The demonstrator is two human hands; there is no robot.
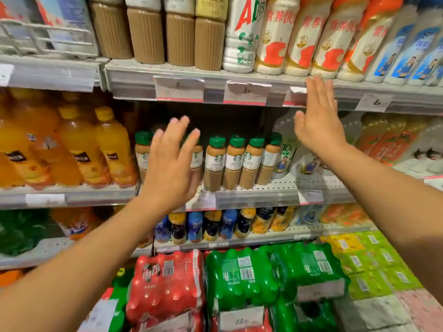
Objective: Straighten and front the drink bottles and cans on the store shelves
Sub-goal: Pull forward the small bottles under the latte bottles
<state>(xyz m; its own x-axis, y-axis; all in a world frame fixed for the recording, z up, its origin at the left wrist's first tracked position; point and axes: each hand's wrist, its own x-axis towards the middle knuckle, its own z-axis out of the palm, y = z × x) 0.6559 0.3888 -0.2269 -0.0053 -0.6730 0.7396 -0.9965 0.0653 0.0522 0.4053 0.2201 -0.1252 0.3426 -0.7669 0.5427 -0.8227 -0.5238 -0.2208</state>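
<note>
A row of small coffee bottles [236,161] with green caps and white labels stands upright at the front of the middle shelf [259,195]. My left hand [171,161] is raised in front of the row's left end, fingers straight and spread, holding nothing and covering some bottles. My right hand [316,123] is held up flat to the right of the row, fingertips near the upper shelf's price rail [247,93], holding nothing. Behind it stand white bottles with a green label [286,152].
Orange juice bottles [79,149] fill the middle shelf at left. Tan coffee bottles [179,39] and red-and-white milk drinks [302,37] line the top shelf. Small bottles [211,224] sit one shelf lower. Shrink-wrapped red packs [165,281] and green packs [242,274] are stacked below.
</note>
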